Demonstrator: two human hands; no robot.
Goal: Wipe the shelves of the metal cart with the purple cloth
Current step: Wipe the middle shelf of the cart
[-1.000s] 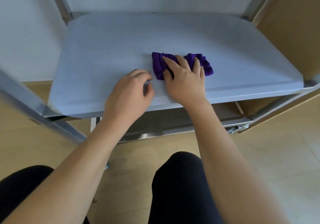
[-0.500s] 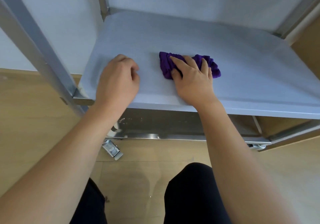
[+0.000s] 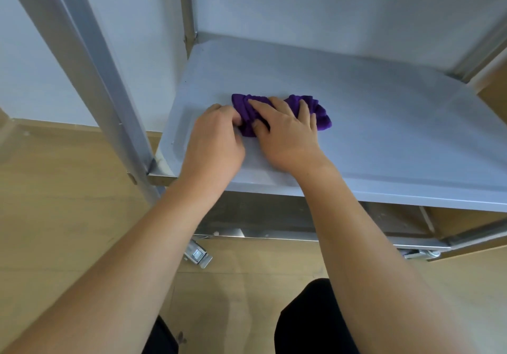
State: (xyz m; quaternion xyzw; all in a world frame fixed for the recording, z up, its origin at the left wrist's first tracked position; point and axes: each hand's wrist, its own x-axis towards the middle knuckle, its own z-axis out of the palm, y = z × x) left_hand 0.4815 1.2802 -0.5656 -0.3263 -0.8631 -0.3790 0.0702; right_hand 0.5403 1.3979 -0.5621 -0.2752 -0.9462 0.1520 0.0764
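Left hand (image 3: 215, 145) slid against purple cloth (image 3: 321, 117), fingers (image 3: 219, 112) curled; right hand (image 3: 288, 137) spread, pressing it onto shelf (image 3: 384, 123).

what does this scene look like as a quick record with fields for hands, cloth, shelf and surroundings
right hand: fingers spread, pressing down on the crumpled purple cloth
left hand: fingers curled, against the cloth's left end; whether it pinches the cloth cannot be told
cloth position: bunched up on the flat grey metal cart shelf, towards its front left
frame: grey metal upright post at the shelf's front left corner
below: lower metal shelf edge, with a metal caster on the light wooden floor
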